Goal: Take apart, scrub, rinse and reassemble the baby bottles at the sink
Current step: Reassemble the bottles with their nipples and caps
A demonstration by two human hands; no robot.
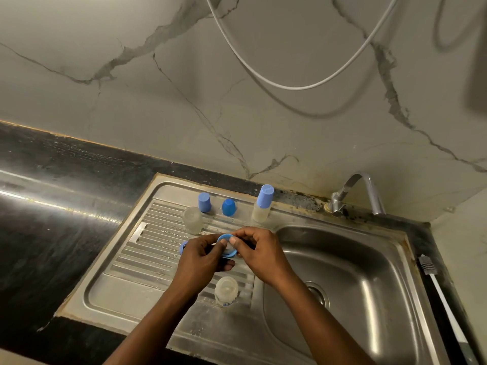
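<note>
Head camera, looking down: over the drainboard's ribbed middle, both hands work one blue collar ring (226, 245), the left hand (203, 259) pinching its rim while the right hand (259, 252) presses the clear teat inside, probably to seat or free it. Two open bottles (226, 289) stand on the drainboard, loose blue caps (204, 202) and a capped bottle (262, 204) along its back edge, and a bottle brush (445, 306) lies right of the basin.

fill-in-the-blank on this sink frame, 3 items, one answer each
1. Both hands hold a blue ring over the ____.
2. The number of loose blue caps standing at the back of the drainboard is ____.
3. The brush lies on the counter to the ____ of the basin.

Missing words: drainboard; two; right
</note>
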